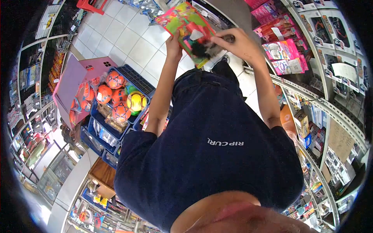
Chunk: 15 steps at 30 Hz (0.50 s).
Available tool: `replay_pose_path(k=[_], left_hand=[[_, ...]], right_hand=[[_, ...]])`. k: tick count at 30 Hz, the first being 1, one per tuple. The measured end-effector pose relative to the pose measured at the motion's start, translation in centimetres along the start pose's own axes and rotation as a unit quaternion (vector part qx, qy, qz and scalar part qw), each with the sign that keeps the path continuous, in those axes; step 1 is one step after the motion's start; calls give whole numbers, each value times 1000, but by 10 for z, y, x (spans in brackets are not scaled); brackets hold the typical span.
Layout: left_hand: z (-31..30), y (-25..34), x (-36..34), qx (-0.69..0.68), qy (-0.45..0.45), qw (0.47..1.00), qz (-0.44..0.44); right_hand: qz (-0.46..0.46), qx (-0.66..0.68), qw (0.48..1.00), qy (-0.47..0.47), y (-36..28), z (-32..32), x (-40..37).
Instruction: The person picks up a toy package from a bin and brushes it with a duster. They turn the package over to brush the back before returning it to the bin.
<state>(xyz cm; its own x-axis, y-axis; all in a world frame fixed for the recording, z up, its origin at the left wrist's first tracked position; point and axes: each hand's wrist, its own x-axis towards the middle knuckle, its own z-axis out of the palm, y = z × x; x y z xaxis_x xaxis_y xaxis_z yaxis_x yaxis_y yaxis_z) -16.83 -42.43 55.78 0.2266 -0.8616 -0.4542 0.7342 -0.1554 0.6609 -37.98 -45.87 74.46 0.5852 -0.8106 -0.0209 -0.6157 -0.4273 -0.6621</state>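
My left hand point(173, 47) is closed on the lower left edge of a colourful flat toy package point(190, 25), printed red, green and yellow. The package is tilted in front of me over the floor. At its right side my right hand point(240, 46) has thumb and fingers pinched together. A dark, fluffy-looking thing point(211, 49) lies across the lower right of the package, right at those fingers. I cannot tell what kind of thing it is.
Blue crates point(134, 79) with wrapped orange balls point(104, 94) and a yellow ball point(136, 101) stand at my left beside a pink house-shaped panel point(72, 83). Shelves with pink boxed toys point(281, 50) run along my right. A red stool point(91, 5) stands on the tiled floor point(128, 35).
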Motion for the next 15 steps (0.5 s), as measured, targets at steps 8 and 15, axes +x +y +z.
replay_pose_path(k=[8, 15], left_hand=[[3, -5, -3, -117, 27, 988, 92], [33, -7, -34, -112, 50, 987, 105]], right_hand=[[76, -1, 978, 193, 46, 0, -12], [126, 270, 939, 171, 55, 12, -19]])
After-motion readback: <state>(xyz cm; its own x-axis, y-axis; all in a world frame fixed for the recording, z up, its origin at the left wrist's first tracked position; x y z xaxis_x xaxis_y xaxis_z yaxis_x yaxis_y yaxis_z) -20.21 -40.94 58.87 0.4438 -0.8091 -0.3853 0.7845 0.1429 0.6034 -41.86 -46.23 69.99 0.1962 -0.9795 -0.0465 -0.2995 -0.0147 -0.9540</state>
